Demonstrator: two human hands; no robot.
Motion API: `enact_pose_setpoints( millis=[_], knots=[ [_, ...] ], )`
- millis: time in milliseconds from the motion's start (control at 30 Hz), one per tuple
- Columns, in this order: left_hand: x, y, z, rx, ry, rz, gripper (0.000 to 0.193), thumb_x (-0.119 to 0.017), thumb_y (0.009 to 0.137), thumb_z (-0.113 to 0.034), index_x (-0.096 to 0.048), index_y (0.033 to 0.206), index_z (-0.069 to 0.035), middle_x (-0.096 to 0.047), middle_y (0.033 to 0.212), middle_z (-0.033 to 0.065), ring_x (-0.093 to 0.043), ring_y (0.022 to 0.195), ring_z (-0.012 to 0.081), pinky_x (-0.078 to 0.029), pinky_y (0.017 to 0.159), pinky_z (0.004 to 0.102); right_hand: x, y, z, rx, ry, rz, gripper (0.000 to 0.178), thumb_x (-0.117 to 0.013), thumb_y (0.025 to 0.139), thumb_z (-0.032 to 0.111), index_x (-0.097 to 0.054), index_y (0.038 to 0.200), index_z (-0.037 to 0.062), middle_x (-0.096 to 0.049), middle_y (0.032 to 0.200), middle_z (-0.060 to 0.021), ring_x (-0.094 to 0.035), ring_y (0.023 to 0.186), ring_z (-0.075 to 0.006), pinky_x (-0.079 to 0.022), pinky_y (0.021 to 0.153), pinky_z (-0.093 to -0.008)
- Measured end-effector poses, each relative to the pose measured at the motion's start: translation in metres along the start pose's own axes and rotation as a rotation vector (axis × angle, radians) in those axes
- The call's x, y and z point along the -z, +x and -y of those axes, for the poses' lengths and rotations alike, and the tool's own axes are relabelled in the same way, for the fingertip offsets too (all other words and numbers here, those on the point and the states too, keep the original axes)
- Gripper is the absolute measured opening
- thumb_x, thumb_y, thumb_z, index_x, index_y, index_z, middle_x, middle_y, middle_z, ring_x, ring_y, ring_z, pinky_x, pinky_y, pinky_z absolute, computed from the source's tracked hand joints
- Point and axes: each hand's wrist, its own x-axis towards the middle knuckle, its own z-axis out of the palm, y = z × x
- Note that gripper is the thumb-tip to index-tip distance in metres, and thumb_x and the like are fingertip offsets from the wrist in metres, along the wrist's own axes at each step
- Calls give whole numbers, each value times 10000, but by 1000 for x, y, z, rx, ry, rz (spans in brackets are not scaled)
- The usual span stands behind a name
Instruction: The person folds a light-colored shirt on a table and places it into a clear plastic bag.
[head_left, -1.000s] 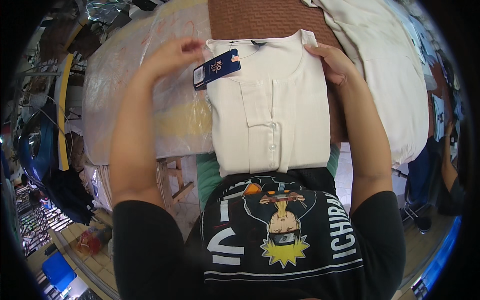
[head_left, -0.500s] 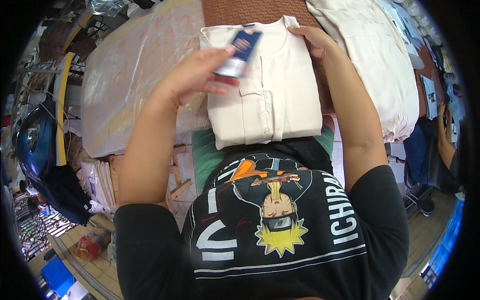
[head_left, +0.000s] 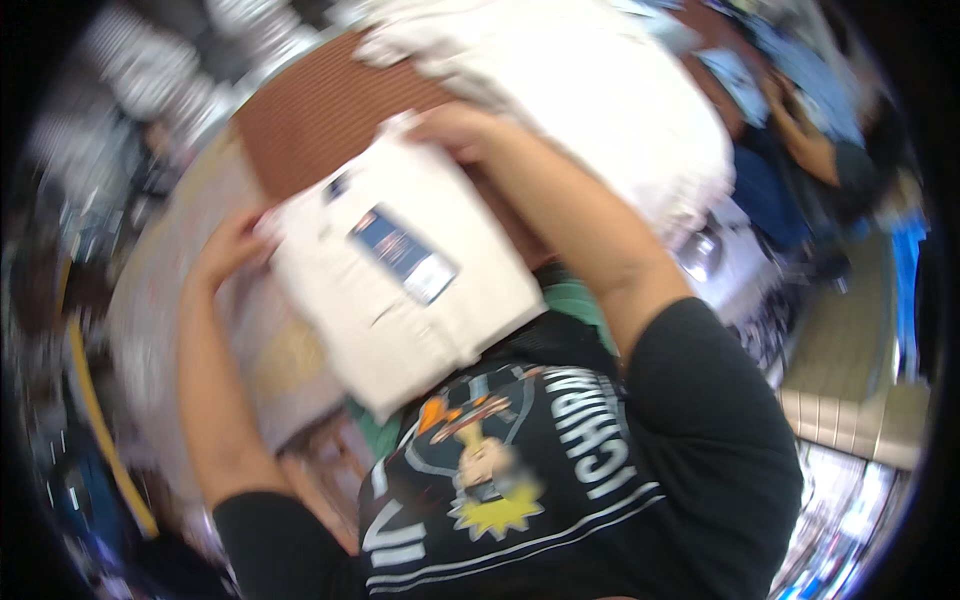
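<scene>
A folded cream shirt [head_left: 390, 330] lies tilted in front of me, its near edge over my lap. On its front rests a dark blue hang tag [head_left: 400, 250] with a white lower part. My left hand [head_left: 235, 245] grips the shirt's far left corner, fingers closed on the cloth. At the far right corner, by the neckline, my right hand [head_left: 455, 130] pinches the fabric. Motion blurs both hands and the shirt's edges somewhat.
Beyond the shirt is a brown ribbed cloth [head_left: 310, 120]. To its right is a heap of pale cloth [head_left: 620, 110]; to the left, a plastic-wrapped bundle [head_left: 170, 290]. At the far right another person's arm [head_left: 805, 140] reaches toward light blue cloth [head_left: 735, 80].
My left hand has let go of the tag and moved to the shirt's left corner. The tag now lies flat on the shirt. The whole view has turned, and the shirt sits tilted.
</scene>
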Motion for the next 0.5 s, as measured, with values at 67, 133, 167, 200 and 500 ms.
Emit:
enact_pose_setpoints(
  millis=[67,133,167,200,500],
  knots=[
    [16,-2,16,107,95,6,397,-654,768,-130,-594,1142,-11,-625,1011,34,-568,875,120,-464,777,267,-8,13,6,-36,-225,-78,393,-674,807,129,-569,1173,30,-636,1052,-75,-614,939,-197,-516,809,-352],
    [25,13,18,129,-49,70,285,-672,749,-107,-619,1019,-33,-633,909,20,-575,817,113,-458,768,264,-6,-3,18,-14,-279,-93,382,-684,789,132,-609,1161,88,-636,1030,-45,-600,892,-153,-503,725,-301],
    [23,20,6,137,-65,107,282,-680,743,-97,-617,1011,-37,-633,895,20,-576,810,113,-458,767,263,-1,-7,19,10,-267,-111,338,-690,784,137,-640,1117,107,-644,992,-31,-602,860,-140,-496,695,-283],
    [22,22,-5,158,-86,139,279,-689,738,-87,-615,1004,-42,-634,882,20,-577,803,113,-457,767,262,1,-11,17,26,-189,-143,306,-697,780,140,-654,1080,96,-656,943,-28,-607,836,-134,-494,678,-279],
    [28,17,7,117,-204,134,294,-688,785,-196,-622,1043,-69,-642,911,3,-599,854,112,-480,794,283,-12,-12,17,135,-524,-359,317,-697,780,365,-711,935,89,-673,792,-39,-596,679,-123,-505,627,-307]
  ],
)
